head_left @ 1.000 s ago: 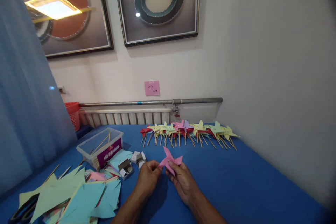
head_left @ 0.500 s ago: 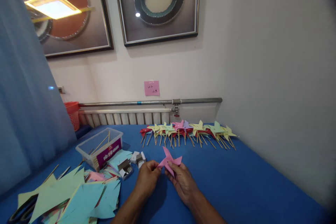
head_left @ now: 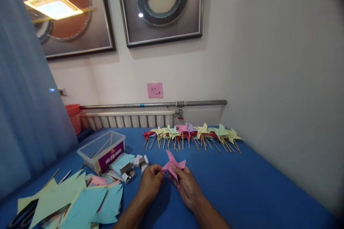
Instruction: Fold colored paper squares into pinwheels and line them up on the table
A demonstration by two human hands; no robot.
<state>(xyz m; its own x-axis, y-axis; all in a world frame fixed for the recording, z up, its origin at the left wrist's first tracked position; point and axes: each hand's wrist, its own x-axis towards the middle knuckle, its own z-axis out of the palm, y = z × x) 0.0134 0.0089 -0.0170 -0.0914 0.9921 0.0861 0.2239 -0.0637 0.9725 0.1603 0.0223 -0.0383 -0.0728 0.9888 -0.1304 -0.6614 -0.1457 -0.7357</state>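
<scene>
A pink paper pinwheel with pointed blades is held above the blue table cover. My right hand grips it, the thumb pressed near its centre and the fingers behind. At its left blade tip, my left hand is closed in a pinch, with the fingertips partly hidden. Just left of that hand stand small open boxes, one box with shiny bits inside and another box behind it.
Finished pinwheels on sticks lie in a row along the back. To the left are a clear plastic bin with sticks, cut paper sheets and black-handled scissors. A radiator and pipe run behind the table.
</scene>
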